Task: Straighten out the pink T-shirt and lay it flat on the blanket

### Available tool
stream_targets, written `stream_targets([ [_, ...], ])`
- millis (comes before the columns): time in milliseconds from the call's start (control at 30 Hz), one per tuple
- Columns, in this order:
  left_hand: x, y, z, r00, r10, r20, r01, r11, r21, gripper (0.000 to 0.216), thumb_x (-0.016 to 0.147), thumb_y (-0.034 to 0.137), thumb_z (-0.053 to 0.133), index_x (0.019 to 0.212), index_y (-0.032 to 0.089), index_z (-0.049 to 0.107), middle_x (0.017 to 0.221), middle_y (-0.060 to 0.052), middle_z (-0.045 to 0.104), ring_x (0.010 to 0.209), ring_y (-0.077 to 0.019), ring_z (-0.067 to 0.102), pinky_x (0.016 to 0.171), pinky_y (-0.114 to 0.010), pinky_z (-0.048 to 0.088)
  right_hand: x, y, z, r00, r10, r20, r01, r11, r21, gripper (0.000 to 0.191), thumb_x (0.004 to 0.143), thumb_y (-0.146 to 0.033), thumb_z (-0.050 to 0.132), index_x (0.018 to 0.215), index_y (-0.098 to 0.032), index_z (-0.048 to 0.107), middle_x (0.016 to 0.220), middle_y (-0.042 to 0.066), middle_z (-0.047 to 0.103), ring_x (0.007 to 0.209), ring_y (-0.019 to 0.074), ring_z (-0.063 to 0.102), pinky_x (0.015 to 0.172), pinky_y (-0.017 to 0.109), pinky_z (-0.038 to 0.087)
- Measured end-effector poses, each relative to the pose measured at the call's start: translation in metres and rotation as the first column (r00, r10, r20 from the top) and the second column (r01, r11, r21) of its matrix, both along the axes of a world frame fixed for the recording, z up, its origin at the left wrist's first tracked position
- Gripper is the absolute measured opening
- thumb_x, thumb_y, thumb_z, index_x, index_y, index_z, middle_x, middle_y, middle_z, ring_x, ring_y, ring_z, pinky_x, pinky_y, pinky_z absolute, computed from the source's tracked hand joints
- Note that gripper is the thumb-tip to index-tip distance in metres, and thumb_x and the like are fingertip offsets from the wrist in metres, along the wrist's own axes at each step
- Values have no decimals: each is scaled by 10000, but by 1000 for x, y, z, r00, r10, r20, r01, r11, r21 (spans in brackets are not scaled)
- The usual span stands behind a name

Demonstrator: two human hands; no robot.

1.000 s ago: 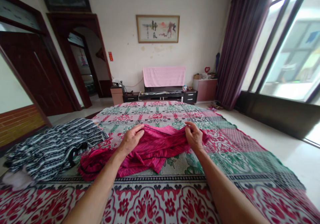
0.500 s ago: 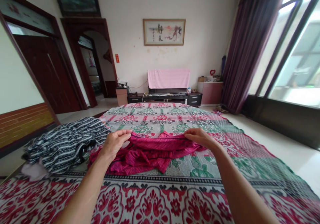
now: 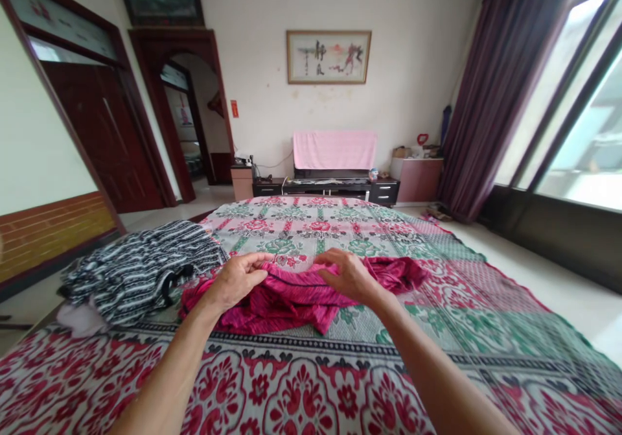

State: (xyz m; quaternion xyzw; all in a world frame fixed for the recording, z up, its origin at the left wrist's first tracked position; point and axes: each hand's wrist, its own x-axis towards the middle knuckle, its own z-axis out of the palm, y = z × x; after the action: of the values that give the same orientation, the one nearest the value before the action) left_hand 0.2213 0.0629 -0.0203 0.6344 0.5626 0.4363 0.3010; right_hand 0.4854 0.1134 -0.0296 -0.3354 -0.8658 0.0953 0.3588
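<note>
A bright pink garment (image 3: pixel 291 302) with dark seams lies crumpled across the patterned cover (image 3: pixel 301 383); its exact kind is hidden by the folds. My left hand (image 3: pixel 238 279) has its thumb and fingers around the garment's upper edge, left of the middle. My right hand (image 3: pixel 346 276) is over the same edge, right of the middle, its fingers apart and touching or just above the cloth. One part of the garment stretches out to the right beyond my right wrist.
A black-and-white striped garment (image 3: pixel 146 270) is heaped at the left, with a pale cloth (image 3: pixel 82 318) partly under it. Farther off are a low black cabinet (image 3: pixel 267 187), a pink towel (image 3: pixel 335 150) draped over a screen, and a purple curtain (image 3: pixel 510 98) at the right.
My right hand has let go of the garment's right end and moved inward to the left. That end now lies spread to the right. The view has shifted slightly left.
</note>
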Motion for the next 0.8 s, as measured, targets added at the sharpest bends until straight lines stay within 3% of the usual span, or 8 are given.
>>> stream_targets([
  [133,10,-4,5,999,-11,-42,12,1000,28,493,661,322,620,1109,138,713,821,-35,720,696,-148,628,681,-243,484,-31,-20,-5,994,106,-16,-106,993,45,240,815,-277,642,1025,-171,691,940,77,706,857,189,647,776,314,499],
  [333,17,-11,11,990,-113,-80,114,993,9,462,694,279,589,1119,139,703,794,-19,685,646,-121,568,620,-224,442,-51,-31,-17,987,111,-119,-112,994,-3,199,824,-255,640,1004,-173,661,927,64,690,818,167,621,747,272,469],
  [433,18,-15,13,971,-198,-137,192,980,-57,411,703,240,568,1070,132,717,719,1,644,623,-109,532,595,-210,415,-57,-33,-25,985,153,-81,-156,987,-35,89,824,-248,631,778,-173,640,724,7,636,655,119,549,630,227,403],
  [567,18,-18,13,943,-265,-202,251,964,-93,368,730,259,561,1035,144,733,682,14,622,627,-106,528,593,-200,403,-60,-35,-31,975,220,-18,-220,969,-111,200,811,-158,579,613,-162,552,559,-43,507,535,75,428,538,214,296],
  [667,8,-17,15,950,-196,-243,175,979,-106,406,744,329,561,1063,142,729,653,13,630,606,-116,541,587,-204,414,-52,-33,-24,974,225,-36,-227,952,-205,154,812,-144,540,664,-157,580,564,-43,505,535,74,422,528,208,288],
  [800,-27,-13,15,953,43,-299,-65,996,-65,490,700,414,590,1081,141,732,822,-46,724,744,-177,640,682,-233,473,-30,-19,-4,977,65,-202,-123,948,-293,211,860,-269,488,687,-171,556,559,-46,451,529,83,372,502,206,290],
])
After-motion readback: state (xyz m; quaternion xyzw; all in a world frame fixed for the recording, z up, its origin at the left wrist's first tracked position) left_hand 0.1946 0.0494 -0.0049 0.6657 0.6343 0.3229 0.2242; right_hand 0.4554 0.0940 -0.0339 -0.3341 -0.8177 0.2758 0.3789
